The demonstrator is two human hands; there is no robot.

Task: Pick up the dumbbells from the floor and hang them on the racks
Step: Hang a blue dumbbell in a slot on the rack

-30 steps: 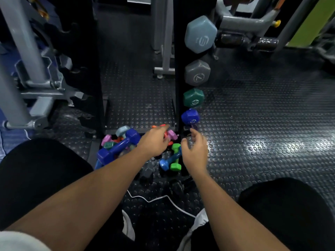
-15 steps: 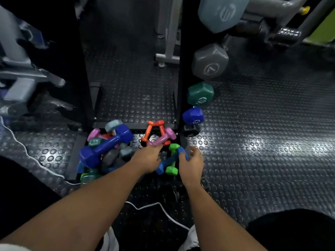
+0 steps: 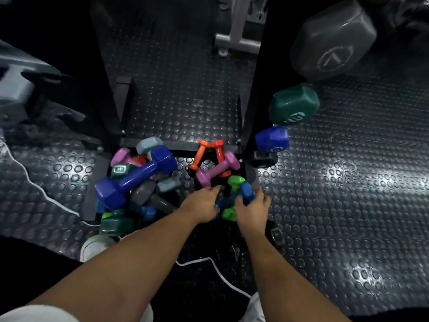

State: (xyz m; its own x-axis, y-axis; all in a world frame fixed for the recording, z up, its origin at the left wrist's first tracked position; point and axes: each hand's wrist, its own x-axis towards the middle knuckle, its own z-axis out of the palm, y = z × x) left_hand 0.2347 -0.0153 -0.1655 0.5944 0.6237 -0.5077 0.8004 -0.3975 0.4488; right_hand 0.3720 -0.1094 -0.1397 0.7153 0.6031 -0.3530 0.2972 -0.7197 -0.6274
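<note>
A black floor studded with raised round dots is showing around the hands. Between them a blue dumbbell is crossing a lime green one; just beyond are lying pink and orange dumbbells, and to the left a big purple one.

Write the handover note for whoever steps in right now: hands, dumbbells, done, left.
Left hand: reaching into the small pile, fingers by the pink dumbbell; grip not visible.
Right hand: closing on the small blue dumbbell lying across a lime green dumbbell; not lifted.
Done: grey hex dumbbell, dark green dumbbell and blue dumbbell hang on the black rack post.
Left: the orange pair and the mixed heap under the large purple dumbbell, all on the studded rubber floor.
</note>
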